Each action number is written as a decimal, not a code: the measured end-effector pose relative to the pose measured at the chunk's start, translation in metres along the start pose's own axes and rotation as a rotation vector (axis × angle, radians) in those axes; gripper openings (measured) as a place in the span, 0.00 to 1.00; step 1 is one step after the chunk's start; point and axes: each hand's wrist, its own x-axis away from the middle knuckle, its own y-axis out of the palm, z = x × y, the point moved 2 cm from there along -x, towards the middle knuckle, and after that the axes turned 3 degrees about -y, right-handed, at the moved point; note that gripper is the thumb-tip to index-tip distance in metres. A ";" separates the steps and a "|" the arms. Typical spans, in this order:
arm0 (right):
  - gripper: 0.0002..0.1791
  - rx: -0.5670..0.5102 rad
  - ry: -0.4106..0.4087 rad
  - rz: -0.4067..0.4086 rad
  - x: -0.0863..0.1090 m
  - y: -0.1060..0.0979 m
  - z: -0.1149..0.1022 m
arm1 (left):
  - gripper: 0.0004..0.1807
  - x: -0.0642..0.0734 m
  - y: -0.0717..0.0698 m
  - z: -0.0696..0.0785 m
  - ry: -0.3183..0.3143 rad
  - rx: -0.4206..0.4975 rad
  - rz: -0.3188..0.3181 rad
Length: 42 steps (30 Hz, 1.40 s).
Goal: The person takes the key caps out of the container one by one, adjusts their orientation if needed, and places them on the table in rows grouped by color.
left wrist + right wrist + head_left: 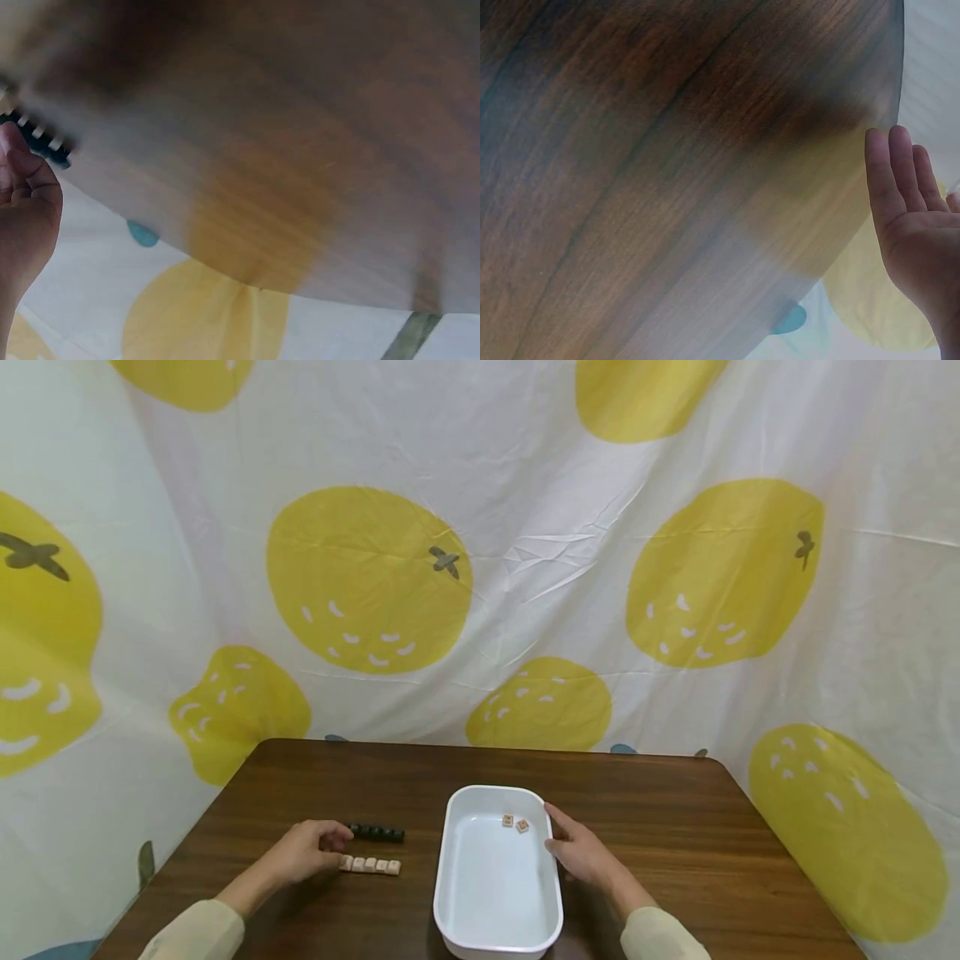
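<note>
A short row of beige keycaps (371, 865) lies on the dark wood table, with a row of black keycaps (377, 833) just behind it. My left hand (303, 852) is at the left end of both rows, fingers bent, thumb beside the nearest beige keycap. In the left wrist view, its fingertips overlap the black row (36, 141). Right of the rows stands a white rectangular tray (444, 877) with two small beige keycaps (515, 823) near its far right corner. My right hand (583, 853) touches the tray's right rim, thumb at the edge; straight fingers (902, 161) show in its wrist view.
The wooden table (660, 810) has rounded far corners. Behind it hangs a white cloth (540, 552) printed with large yellow fruit, close to the table's back edge.
</note>
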 end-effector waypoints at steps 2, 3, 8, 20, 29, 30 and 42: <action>0.33 0.001 0.006 -0.001 0.000 0.000 0.000 | 0.16 -0.004 -0.001 0.007 -0.001 0.008 0.014; 0.33 0.002 0.011 -0.001 0.000 -0.001 0.001 | 0.16 -0.006 -0.001 0.011 0.000 0.004 0.024; 0.33 0.005 0.009 -0.003 0.000 -0.002 -0.001 | 0.16 -0.022 0.003 0.035 0.033 0.000 0.061; 0.33 -0.006 0.002 0.000 0.002 -0.003 0.001 | 0.16 -0.093 0.061 0.123 0.153 0.155 0.050; 0.33 -0.005 -0.026 0.007 0.002 -0.002 -0.001 | 0.15 -0.129 0.107 0.154 0.202 0.036 0.018; 0.33 0.000 -0.027 0.007 0.002 -0.002 -0.002 | 0.15 -0.132 0.111 0.155 0.197 0.022 0.020; 0.33 -0.007 -0.027 0.006 0.002 -0.001 -0.002 | 0.13 -0.149 0.140 0.155 0.154 -0.193 0.031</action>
